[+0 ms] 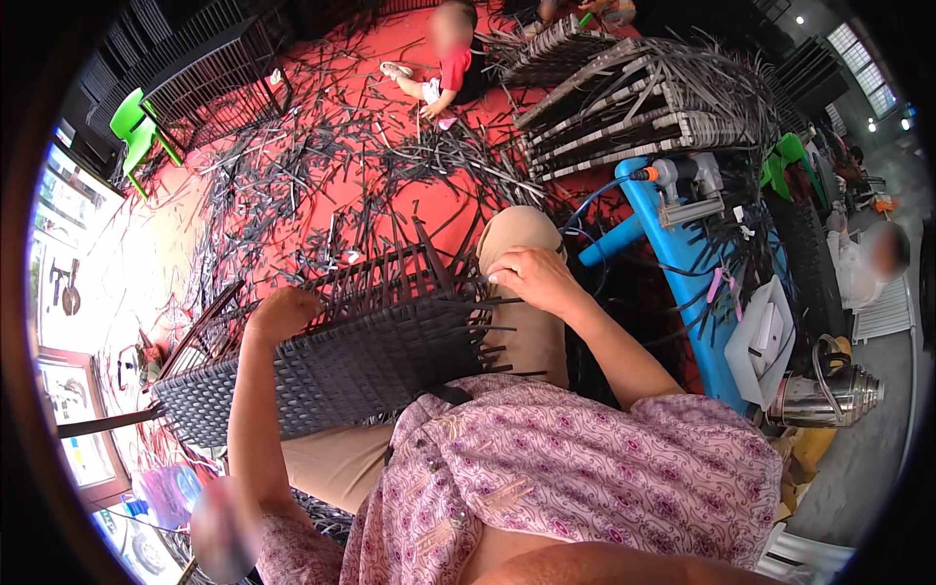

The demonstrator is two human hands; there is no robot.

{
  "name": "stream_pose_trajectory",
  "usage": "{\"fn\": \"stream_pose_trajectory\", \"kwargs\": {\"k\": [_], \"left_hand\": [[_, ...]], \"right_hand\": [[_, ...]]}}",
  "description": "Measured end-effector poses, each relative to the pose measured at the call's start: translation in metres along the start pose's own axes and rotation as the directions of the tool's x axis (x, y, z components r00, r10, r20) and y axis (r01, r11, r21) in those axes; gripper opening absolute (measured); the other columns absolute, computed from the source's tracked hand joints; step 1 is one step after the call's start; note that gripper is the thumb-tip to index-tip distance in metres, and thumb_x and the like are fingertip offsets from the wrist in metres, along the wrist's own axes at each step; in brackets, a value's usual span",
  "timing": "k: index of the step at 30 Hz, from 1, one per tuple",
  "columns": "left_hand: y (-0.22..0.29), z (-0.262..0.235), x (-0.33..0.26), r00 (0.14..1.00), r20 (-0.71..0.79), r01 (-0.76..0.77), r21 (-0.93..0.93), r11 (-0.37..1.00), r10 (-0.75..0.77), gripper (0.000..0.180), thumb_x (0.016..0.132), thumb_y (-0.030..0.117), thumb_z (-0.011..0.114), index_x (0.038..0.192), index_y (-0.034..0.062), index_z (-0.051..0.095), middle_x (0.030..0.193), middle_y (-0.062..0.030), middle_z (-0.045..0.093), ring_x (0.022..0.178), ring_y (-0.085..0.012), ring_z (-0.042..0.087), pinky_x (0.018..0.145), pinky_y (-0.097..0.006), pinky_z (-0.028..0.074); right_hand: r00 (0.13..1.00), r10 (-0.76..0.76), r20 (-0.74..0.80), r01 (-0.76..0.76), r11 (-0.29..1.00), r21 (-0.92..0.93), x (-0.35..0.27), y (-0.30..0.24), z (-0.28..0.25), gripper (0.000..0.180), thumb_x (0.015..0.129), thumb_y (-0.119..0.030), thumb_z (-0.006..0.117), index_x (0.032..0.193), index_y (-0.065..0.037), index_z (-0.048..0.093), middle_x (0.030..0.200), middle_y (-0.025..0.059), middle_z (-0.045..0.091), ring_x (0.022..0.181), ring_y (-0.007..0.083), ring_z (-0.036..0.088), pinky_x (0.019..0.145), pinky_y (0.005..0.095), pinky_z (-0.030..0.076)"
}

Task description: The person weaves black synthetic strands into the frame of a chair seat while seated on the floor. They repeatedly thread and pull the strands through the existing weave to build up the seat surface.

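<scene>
Wearer's view, from near to far. A patterned shirt (585, 458) fills the foreground. Just beyond it, the wicker frame (341, 366) lies across the lap, its long axis running from lower left to upper right, its dark woven side facing the wearer and open bars behind. The left hand (283, 314) is at the upper edge, left of the middle, with fingers curled in; whether they pinch a strand cannot be told. The right hand (534, 276), fingers bent, sits by the right knee (522, 234), just beside the frame's right end; its grip is likewise unclear. Loose strand ends (495, 329) project from that end, so the right hand is the nearer to them. To the right, a blue tabletop (720, 366) carries a power tool (682, 180) and a white tray (762, 336). Beyond, cut strands litter the red floor (322, 49), where another person (456, 70) sits left of stacked woven pieces (624, 107)
</scene>
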State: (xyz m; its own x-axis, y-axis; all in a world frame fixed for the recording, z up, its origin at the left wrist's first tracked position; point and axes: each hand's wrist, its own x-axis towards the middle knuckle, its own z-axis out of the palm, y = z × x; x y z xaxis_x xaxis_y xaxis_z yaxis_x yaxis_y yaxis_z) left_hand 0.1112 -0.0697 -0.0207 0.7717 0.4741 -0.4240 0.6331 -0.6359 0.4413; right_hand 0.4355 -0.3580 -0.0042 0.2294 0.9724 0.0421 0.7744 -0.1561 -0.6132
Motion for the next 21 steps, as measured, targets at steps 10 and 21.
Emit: {"fn": "stream_pose_trajectory", "kwargs": {"k": [10,21], "left_hand": [[-0.039,0.016,0.004,0.997,0.005,0.070,-0.543,0.837,-0.080,0.021,0.076,0.001,0.058,0.093,0.0013,0.072,0.076,-0.0008,0.065,0.068,-0.0102,0.056,0.065,-0.027,0.046],[-0.078,0.038,0.018,0.992,-0.006,-0.125,0.085,0.989,0.126,0.020,0.090,0.022,0.052,0.078,0.0103,0.063,0.065,-0.0034,0.063,0.055,-0.0124,0.060,0.049,-0.030,0.046]], "right_hand": [[1.000,0.020,0.009,-0.020,1.000,-0.004,0.000,0.000,0.010,0.020,0.085,-0.024,0.063,0.086,-0.006,0.071,0.086,0.0113,0.068,0.082,0.0304,0.065,0.075,0.0400,0.049],[0.993,0.094,0.071,-0.096,0.995,0.030,0.000,0.003,0.025,0.020,0.085,-0.022,0.064,0.090,-0.004,0.070,0.088,0.0127,0.069,0.080,0.0266,0.067,0.074,0.0343,0.051]]}}
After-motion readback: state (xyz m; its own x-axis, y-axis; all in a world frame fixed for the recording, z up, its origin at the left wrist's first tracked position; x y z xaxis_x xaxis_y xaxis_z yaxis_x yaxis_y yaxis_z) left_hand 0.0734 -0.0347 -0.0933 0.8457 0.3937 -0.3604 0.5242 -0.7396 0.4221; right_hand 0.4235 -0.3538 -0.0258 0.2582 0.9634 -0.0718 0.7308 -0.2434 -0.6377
